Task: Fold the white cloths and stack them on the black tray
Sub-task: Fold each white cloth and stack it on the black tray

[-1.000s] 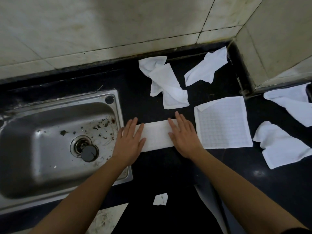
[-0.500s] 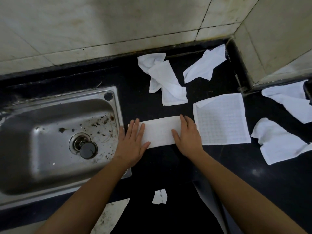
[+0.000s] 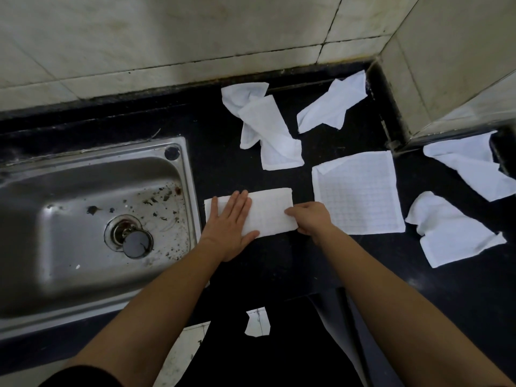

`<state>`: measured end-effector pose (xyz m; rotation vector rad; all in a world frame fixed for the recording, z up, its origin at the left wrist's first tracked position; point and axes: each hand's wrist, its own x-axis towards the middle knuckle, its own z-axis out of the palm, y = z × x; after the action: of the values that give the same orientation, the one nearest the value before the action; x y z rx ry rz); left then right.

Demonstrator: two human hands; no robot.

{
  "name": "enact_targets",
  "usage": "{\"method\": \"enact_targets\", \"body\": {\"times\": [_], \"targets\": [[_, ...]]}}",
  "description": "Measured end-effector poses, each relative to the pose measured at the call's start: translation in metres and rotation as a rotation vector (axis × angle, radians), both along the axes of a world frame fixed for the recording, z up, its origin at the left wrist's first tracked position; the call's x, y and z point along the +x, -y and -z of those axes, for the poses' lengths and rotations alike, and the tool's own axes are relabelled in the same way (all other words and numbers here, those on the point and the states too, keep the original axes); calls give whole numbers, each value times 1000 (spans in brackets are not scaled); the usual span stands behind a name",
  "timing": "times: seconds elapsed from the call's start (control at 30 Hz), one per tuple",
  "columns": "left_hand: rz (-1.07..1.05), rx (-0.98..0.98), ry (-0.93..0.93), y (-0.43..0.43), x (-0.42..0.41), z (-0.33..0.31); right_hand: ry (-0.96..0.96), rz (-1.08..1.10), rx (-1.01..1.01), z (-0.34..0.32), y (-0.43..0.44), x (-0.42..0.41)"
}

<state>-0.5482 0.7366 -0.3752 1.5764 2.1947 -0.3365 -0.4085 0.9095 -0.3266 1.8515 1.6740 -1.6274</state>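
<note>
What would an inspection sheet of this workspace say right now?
Surface: black counter, dark and glossy, with all the cloths lying on it.
Job's things: folded cloth lies as a strip beside the sink; flat cloth is spread open to its right; back cloths and right cloths lie crumpled; no black tray seen.
Clutter: dark debris in the sink basin, near the drain plug.
Grips: left hand lies flat on the folded cloth; right hand pinches its right end.
Cables: nothing seen.
Surroundings: steel sink at the left; tiled wall behind, with a corner at the right.
</note>
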Motion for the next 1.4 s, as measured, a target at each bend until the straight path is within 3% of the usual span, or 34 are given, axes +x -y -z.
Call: {"method": "enact_targets", "body": {"times": [0.1, 0.2, 0.27, 0.37, 0.43, 0.57, 0.7, 0.83, 1.03, 1.13, 1.23, 1.3, 1.4], "targets": [[-2, 2, 9, 0, 0, -3, -57, 188, -179, -2, -4, 2], [-81, 62, 23, 3, 2, -7, -86, 243, -235, -6, -8, 3], [-334, 200, 121, 9, 8, -13, -104, 207, -228, -11, -6, 2], [-879, 522, 255, 18, 14, -28, -167, 144, -143, -19, 0, -2], [-1100, 649, 346, 27, 10, -37, -232, 88, -64, -25, 8, -9], [-1452, 671, 777, 41, -5, -45, -279, -117, 119, -22, 31, -29], [-1624, 668, 1004, 50, -18, -45, -281, -362, 190, -17, 62, -56], [-1620, 593, 1149, 56, -27, -48, -275, -511, 224, -8, 91, -83], [-1613, 588, 1199, 60, -27, -49, -226, -630, 215, 8, 109, -102], [-1614, 590, 1188, 59, -29, -52, -195, -736, 107, 13, 108, -99], [-1599, 580, 1159, 58, -29, -50, -275, -647, 2, 11, 94, -85], [-1524, 554, 1065, 57, -29, -47, -316, -557, 107, 7, 79, -69], [-993, 450, 626, 57, -26, -45, -270, -576, 413, 6, 57, -44]]}}
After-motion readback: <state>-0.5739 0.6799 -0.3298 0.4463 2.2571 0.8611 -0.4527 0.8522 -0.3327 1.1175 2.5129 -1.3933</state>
